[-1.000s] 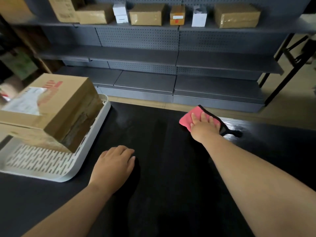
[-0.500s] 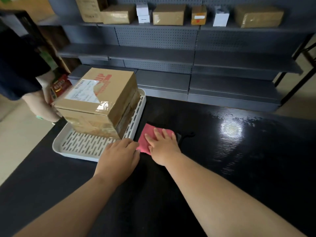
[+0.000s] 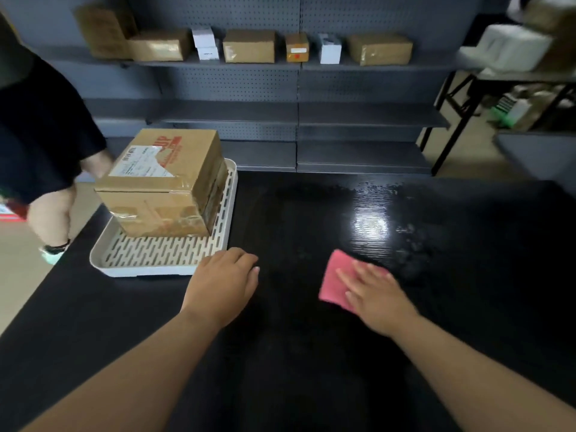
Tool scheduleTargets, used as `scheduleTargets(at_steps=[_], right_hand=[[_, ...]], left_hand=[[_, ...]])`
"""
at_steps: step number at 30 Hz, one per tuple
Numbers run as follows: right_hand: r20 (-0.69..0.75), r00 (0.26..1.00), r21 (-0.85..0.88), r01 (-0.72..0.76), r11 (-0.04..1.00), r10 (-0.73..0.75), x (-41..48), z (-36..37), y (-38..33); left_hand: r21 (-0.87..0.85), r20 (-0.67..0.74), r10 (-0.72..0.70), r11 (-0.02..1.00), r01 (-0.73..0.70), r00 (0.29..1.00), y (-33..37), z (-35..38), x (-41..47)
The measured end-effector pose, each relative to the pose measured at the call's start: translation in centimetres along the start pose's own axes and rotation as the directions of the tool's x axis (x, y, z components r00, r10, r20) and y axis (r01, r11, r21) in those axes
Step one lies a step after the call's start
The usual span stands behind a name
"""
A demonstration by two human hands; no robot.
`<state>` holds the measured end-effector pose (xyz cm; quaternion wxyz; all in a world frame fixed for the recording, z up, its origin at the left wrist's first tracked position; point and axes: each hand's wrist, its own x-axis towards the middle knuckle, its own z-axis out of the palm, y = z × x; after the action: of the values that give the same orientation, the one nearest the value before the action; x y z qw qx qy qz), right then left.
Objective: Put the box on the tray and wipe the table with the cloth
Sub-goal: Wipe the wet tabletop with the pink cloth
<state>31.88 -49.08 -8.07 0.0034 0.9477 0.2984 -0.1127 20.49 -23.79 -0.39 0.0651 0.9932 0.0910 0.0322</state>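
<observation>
A taped cardboard box (image 3: 162, 185) with a shipping label stands on the white slotted tray (image 3: 156, 260) at the table's left side. My right hand (image 3: 374, 294) lies flat on a pink cloth (image 3: 335, 280), pressing it onto the black table (image 3: 311, 353). The cloth's left part shows beyond my fingers. My left hand (image 3: 226, 280) rests palm down on the table, fingers loosely curled, just at the tray's near right corner. It holds nothing.
Another person (image 3: 46, 145) in dark clothes stands left of the table, close to the tray. Grey shelving (image 3: 296, 88) behind the table carries several small boxes. A folding table (image 3: 498, 79) with clutter stands at the right. A wet sheen (image 3: 371, 226) shows right of centre.
My right hand has swept the cloth to the right, away from the tray. The left hand stays near the tray's corner. The view has shifted, and the person at left has moved.
</observation>
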Motion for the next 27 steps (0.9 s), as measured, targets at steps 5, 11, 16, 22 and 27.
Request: scheduleTargets(at_steps=[5,11,16,22,27], right_hand=[[0.193,0.856,0.078,-0.501,0.862,0.480,0.5,1.0,8.1],[0.107,0.988,0.080,-0.123,0.989,0.115,-2.8,2.1,-7.8],[0.035,0.994,0.099,0.097,0.990,-0.101,-6.6,1.9,-6.1],[0.073,0.892,0.005,-0.448,0.894,0.447,-8.4,1.6,13.2],[0.107,0.818,0.023,-0.571,0.821,0.566,-7.7,0.6,14.7]], left_hand=[[0.008,-0.016,0.037,0.999,-0.037,0.999,0.2,-0.5,-2.0],[0.013,-0.029,0.069,0.998,-0.069,0.997,1.7,0.1,-2.0],[0.017,-0.036,0.128,0.992,-0.127,0.991,4.7,0.8,-0.9],[0.021,-0.012,0.173,0.985,-0.173,0.985,6.8,1.3,-0.3],[0.016,0.021,0.175,0.984,-0.176,0.984,8.6,2.1,1.4]])
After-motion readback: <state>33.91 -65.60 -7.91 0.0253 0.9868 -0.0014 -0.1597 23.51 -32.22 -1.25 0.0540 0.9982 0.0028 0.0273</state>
